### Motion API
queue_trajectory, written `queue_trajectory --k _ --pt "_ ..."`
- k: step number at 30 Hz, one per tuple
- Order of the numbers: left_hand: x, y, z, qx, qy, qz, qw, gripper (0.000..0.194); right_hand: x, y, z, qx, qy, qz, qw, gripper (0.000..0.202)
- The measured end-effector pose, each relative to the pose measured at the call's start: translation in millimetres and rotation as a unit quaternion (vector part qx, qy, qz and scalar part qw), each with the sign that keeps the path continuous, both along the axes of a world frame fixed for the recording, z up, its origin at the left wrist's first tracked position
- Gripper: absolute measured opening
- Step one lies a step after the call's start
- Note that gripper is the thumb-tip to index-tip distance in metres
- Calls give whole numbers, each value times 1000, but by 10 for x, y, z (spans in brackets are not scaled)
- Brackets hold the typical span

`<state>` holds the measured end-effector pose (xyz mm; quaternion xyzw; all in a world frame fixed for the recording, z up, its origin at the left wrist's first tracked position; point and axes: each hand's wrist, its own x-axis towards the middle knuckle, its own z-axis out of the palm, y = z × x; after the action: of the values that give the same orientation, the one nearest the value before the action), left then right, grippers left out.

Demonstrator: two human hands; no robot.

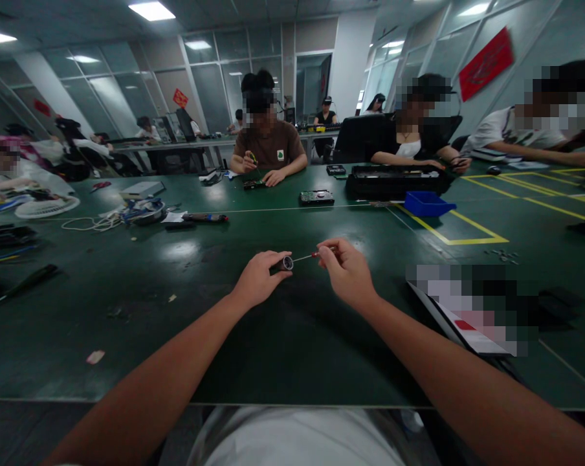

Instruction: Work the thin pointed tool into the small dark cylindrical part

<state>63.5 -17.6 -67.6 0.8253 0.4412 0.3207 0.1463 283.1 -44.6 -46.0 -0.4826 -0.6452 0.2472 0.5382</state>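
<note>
My left hand (259, 279) is closed around a dark cylindrical part (286, 263), with its round, light-rimmed end turned toward the right. In my right hand (345, 270) is a thin screwdriver (303, 257), pinched by its red handle between thumb and fingers. The screwdriver's shaft points left, and its tip reaches the rim of the cylinder's end. Whether the tip sits inside the part is too small to tell. Both hands are above the green tabletop (268, 349), near the middle of the view.
Beyond my hands lie a long dark tool (205, 218), a circuit-board device (316, 197) and a blue bin (426, 204). A tablet-like slab (448, 317) lies right of my right arm, near small loose screws (501, 256). Co-workers sit across the table, one handling a small board (254, 184).
</note>
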Motion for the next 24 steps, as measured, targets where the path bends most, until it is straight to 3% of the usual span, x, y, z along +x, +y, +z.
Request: queue_trajectory --k 3,7,10,13,17,22,24 --pt "2 1 -3 0 -5 0 1000 43 -5 -7 -24 2 -9 24 1000 19" --pt "9 3 -8 -2 -5 -3 1000 43 -2 10 -23 -17 -49 -5 999 33" --pt "6 7 -8 -10 -4 -7 1000 43 3 38 -51 -14 -45 -6 999 28" --pt "-7 15 -5 -9 -12 8 1000 44 -14 67 -103 -7 19 15 1000 18" --pt "-8 10 20 -5 -14 23 1000 44 -46 132 -150 -36 131 43 990 21" --pt "19 -18 86 55 63 12 996 43 12 268 -197 -196 311 46 929 25" --pt "22 -20 100 49 83 17 995 43 35 299 -212 -207 331 21 920 23"
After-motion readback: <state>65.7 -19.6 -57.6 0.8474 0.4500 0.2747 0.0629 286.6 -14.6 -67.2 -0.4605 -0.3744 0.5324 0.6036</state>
